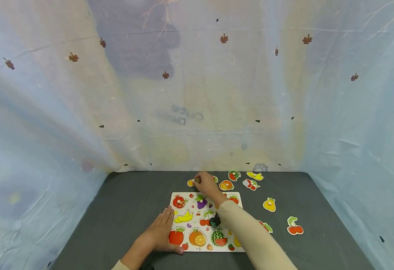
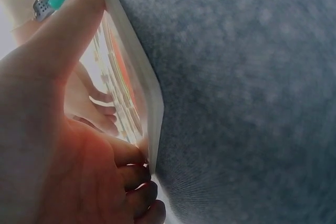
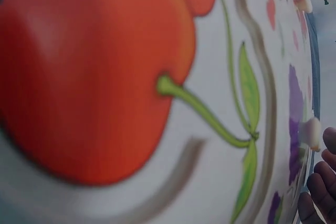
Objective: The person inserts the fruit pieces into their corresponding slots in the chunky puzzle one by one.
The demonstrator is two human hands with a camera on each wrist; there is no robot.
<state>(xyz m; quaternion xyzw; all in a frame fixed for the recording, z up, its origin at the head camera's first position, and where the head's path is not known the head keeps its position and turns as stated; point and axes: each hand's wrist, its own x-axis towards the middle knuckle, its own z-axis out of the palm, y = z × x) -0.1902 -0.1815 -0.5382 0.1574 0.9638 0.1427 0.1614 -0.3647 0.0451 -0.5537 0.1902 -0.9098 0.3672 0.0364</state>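
Observation:
A white fruit puzzle board [image 1: 190, 225] lies on the dark table. My left hand [image 1: 161, 230] rests against its left edge, fingers straight, thumb at the near corner; the left wrist view shows the board's edge [image 2: 149, 90] between thumb and fingers. My right hand [image 1: 205, 183] reaches across the board. Beyond its far edge, the fingertips pinch a yellow-orange fruit puzzle piece [image 1: 190, 183], mostly hidden by the hand. The right wrist view shows the board's cherry picture [image 3: 94, 77] up close, with small knobs farther off and my right fingers [image 3: 320, 182] at the edge.
Loose pieces lie behind and right of the board: a watermelon [image 1: 234, 175], bananas [image 1: 255, 176], an orange [image 1: 226, 185], a red-and-white piece [image 1: 251, 184], a pear [image 1: 269, 204] and cherries [image 1: 295, 226]. Another red piece [image 1: 267, 227] is partly behind my right arm. A patterned curtain [image 1: 197, 93] hangs behind.

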